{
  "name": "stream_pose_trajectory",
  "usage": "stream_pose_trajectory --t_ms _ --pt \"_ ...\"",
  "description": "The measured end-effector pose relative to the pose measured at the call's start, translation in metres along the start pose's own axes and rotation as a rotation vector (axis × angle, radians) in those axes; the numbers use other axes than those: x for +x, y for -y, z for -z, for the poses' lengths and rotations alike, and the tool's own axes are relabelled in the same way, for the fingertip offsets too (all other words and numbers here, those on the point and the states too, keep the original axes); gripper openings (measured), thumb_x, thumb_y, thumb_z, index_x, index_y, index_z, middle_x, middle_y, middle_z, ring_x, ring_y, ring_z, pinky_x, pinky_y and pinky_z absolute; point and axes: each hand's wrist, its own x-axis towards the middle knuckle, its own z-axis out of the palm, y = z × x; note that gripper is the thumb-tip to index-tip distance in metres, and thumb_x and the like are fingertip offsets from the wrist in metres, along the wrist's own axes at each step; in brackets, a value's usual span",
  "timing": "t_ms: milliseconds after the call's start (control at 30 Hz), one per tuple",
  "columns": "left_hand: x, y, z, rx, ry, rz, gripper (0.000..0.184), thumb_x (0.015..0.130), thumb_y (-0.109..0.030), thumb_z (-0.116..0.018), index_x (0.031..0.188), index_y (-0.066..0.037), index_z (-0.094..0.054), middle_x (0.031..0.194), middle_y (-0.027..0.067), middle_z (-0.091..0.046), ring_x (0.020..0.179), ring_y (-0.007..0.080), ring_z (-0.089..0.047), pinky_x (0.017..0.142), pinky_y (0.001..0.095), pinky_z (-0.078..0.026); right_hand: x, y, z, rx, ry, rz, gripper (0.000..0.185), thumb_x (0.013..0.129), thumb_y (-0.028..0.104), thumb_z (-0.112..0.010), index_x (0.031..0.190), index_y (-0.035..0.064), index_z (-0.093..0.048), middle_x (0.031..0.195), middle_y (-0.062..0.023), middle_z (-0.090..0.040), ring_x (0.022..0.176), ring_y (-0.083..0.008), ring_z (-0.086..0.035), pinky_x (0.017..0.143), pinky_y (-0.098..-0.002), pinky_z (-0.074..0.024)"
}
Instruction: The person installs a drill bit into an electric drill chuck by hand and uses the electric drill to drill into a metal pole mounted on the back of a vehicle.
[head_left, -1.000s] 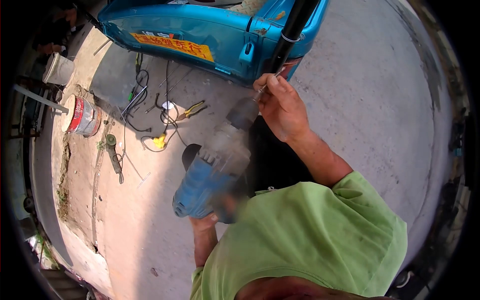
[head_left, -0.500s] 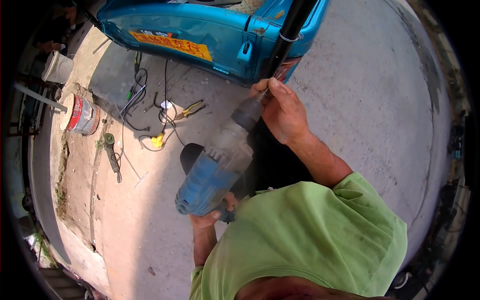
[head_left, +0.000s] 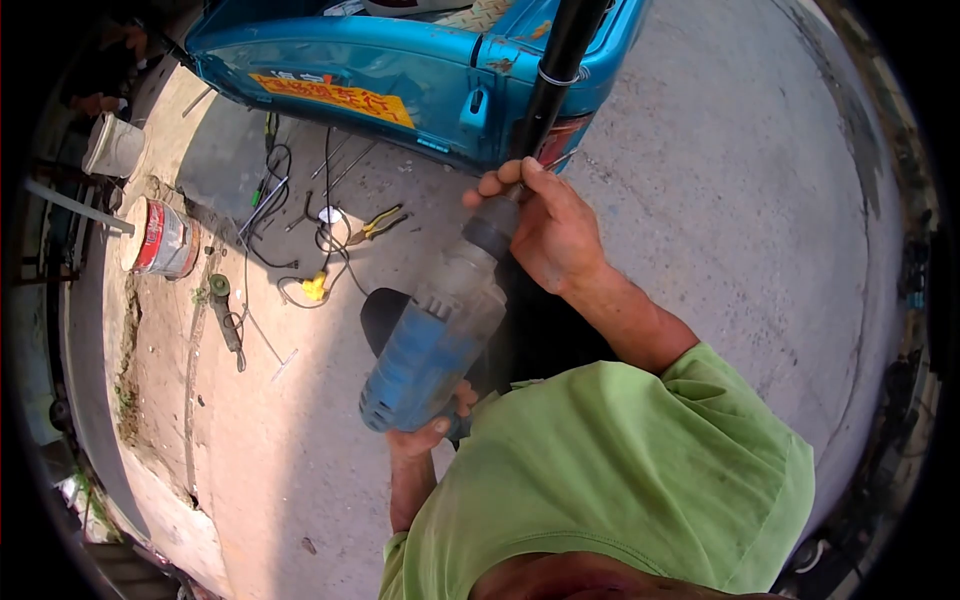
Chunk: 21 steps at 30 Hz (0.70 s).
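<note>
A blue-and-grey hammer drill [head_left: 425, 350], dusty on its body, is held at a slant across my front, its dark chuck [head_left: 491, 226] pointing up and right. My left hand [head_left: 430, 425] grips the drill's rear handle, fingers wrapped round it. At the front end, my right hand [head_left: 560, 225] closes round the thin drill bit [head_left: 565, 157] just ahead of the chuck. The bit's tip sticks out past my thumb, while its base is partly hidden by my fingers. A black pole [head_left: 548, 100] stands just beyond the right hand.
A blue vehicle body [head_left: 340, 50] with a yellow sticker stands ahead. On the concrete lie pliers [head_left: 382, 222], cables with a yellow plug [head_left: 315, 288], and a green angle grinder [head_left: 224, 310]. A labelled bucket [head_left: 163, 237] and a white bucket [head_left: 115, 146] stand at left.
The drill's rear end has swung slightly right. My right hand has shifted a little left toward the chuck, and more of the bit now shows beyond it. My left hand keeps its grip.
</note>
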Motion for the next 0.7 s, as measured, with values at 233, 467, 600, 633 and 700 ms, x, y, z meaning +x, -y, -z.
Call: stream_pose_trajectory --t_ms 233,467,600,633,700 --pt "-0.001 -0.003 -0.009 0.128 -0.036 -0.023 0.065 0.075 -0.032 -0.086 0.122 0.008 -0.063 0.100 0.0194 -0.072 0.080 0.0246 -0.068 0.071 0.0360 -0.056 -0.001 0.006 0.006 0.056 0.054 -0.123 0.037 0.107 0.036 -0.049 0.099 0.0024 -0.062 0.103 -0.0169 -0.069 0.105 -0.0343 -0.067 0.097 -0.0467 -0.0511" --pt "-0.002 0.001 -0.010 0.121 -0.070 -0.066 0.069 0.071 -0.032 -0.085 0.116 0.015 -0.062 0.091 0.0254 -0.071 0.069 0.0288 -0.068 0.061 0.0375 -0.056 -0.003 0.006 0.008 0.054 0.092 -0.178 0.038 0.107 0.036 -0.050 0.099 0.0020 -0.064 0.105 -0.0174 -0.069 0.107 -0.0349 -0.067 0.100 -0.0472 -0.0512" --pt "-0.003 0.001 -0.014 0.102 -0.078 -0.088 0.072 0.071 -0.033 -0.086 0.118 0.015 -0.060 0.091 0.0254 -0.071 0.070 0.0285 -0.068 0.062 0.0375 -0.057 -0.006 0.005 0.002 -0.018 0.056 -0.180 0.038 0.106 0.038 -0.049 0.099 0.0032 -0.063 0.106 -0.0165 -0.069 0.106 -0.0364 -0.068 0.099 -0.0480 -0.0521" --pt "-0.004 0.001 -0.015 0.101 -0.077 -0.095 0.072 0.071 -0.033 -0.086 0.117 0.015 -0.061 0.091 0.0252 -0.071 0.070 0.0285 -0.068 0.062 0.0375 -0.057 -0.007 0.004 0.002 -0.018 0.072 -0.183 0.039 0.106 0.038 -0.049 0.100 0.0027 -0.063 0.106 -0.0169 -0.069 0.106 -0.0366 -0.068 0.100 -0.0483 -0.0519" --pt "-0.004 0.001 -0.016 0.099 -0.073 -0.112 0.071 0.072 -0.034 -0.086 0.117 0.015 -0.061 0.091 0.0247 -0.071 0.070 0.0283 -0.068 0.062 0.0374 -0.056 -0.007 0.003 0.003 -0.020 0.106 -0.186 0.039 0.105 0.037 -0.048 0.100 0.0019 -0.064 0.107 -0.0175 -0.069 0.106 -0.0372 -0.067 0.100 -0.0490 -0.0515"
